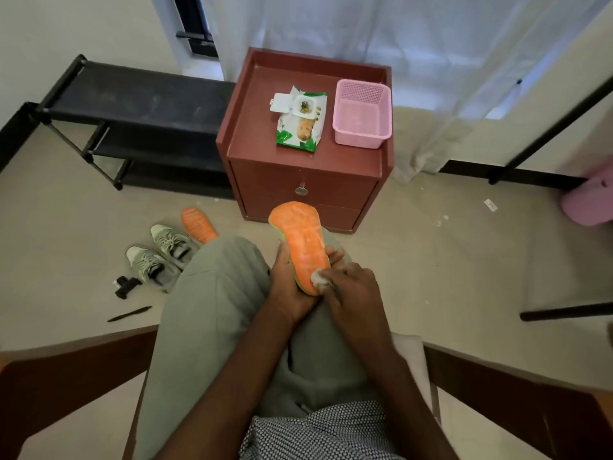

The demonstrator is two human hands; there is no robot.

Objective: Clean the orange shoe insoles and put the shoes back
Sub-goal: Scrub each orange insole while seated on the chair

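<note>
Insoles: you had 2, 1 held [300,242], 1 on the floor [198,224].
Shoes: 2 [161,254].
Hands: your left hand [289,287] gripped the insole; your right hand [351,290] pinched 1 wipe [317,278].

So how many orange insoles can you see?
2: one insole held over the lap by the left hand, another insole on the floor beside the shoes, partly hidden.

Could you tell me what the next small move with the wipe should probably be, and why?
Probably draw the wipe in the right hand up toward the toe: it sits at the heel of the insole held by the left hand.
</note>
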